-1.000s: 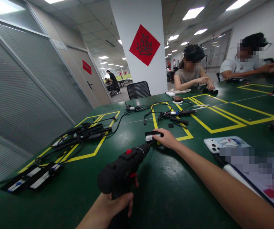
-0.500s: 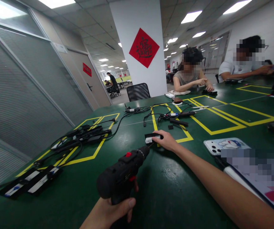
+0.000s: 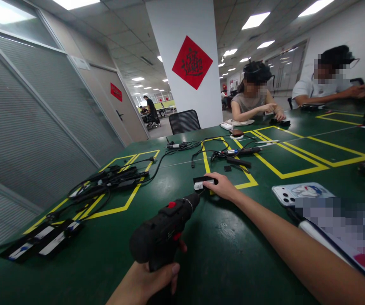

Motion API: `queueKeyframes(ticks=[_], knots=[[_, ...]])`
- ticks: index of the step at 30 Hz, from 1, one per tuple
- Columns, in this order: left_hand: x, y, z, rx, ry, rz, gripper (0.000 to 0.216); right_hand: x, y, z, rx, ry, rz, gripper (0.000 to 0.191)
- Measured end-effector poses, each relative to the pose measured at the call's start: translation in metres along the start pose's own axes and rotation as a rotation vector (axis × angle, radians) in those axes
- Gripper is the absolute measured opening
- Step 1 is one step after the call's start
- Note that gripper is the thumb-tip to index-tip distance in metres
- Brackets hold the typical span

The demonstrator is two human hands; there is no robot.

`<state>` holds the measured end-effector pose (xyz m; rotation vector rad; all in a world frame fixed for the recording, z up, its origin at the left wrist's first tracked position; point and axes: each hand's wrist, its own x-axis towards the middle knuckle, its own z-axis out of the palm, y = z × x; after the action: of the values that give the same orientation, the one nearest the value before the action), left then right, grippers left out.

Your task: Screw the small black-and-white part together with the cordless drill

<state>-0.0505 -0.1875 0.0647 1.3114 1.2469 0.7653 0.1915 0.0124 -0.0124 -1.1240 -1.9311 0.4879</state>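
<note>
My left hand (image 3: 149,281) is wrapped round the grip of a black cordless screwdriver (image 3: 163,231) with a red switch. Its bit points at a small black block with a white label (image 3: 203,183) on the green table (image 3: 227,254). My right hand (image 3: 222,185) reaches out and pinches that block against the tabletop, fingers closed on its right end. The bit tip seems to touch the block's near edge.
Black adapters and tangled cables (image 3: 112,180) lie left in a yellow-taped box; flat black labelled parts (image 3: 39,241) sit near the left edge. More tools and cables (image 3: 233,154) lie beyond. A white phone (image 3: 300,191) rests at right. Two people sit across the table.
The screwdriver and both hands have stayed nearly still; only the view has shifted slightly. My right hand keeps holding the block.
</note>
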Motion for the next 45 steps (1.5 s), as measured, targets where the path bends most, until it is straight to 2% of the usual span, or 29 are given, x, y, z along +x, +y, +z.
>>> queueKeyframes(ticks=[6,12,16,19,25,31,45], knots=[[-0.003,0.0,-0.002,0.029,-0.009,-0.039,0.057,0.0,0.001,0.001,0.005,0.002,-0.005,0.034],[-0.004,0.003,-0.005,-0.016,0.048,-0.071,0.066,-0.001,0.0,-0.001,0.007,-0.001,0.0,0.034],[-0.002,-0.002,-0.009,-0.041,-0.032,-0.107,0.05,-0.001,0.0,-0.001,0.005,0.004,0.0,0.034],[-0.002,-0.004,-0.007,-0.066,-0.029,-0.144,0.039,-0.001,-0.001,-0.001,0.005,0.003,-0.008,0.034],[-0.004,0.001,0.004,-0.113,0.082,-0.08,0.055,0.0,-0.001,-0.001,0.005,0.001,-0.012,0.033],[-0.006,0.005,0.005,-0.1,0.111,-0.063,0.05,0.0,-0.001,-0.001,0.007,-0.003,-0.01,0.034],[-0.006,0.007,0.003,-0.112,0.081,-0.076,0.055,0.0,-0.003,-0.002,0.016,-0.012,0.016,0.034]])
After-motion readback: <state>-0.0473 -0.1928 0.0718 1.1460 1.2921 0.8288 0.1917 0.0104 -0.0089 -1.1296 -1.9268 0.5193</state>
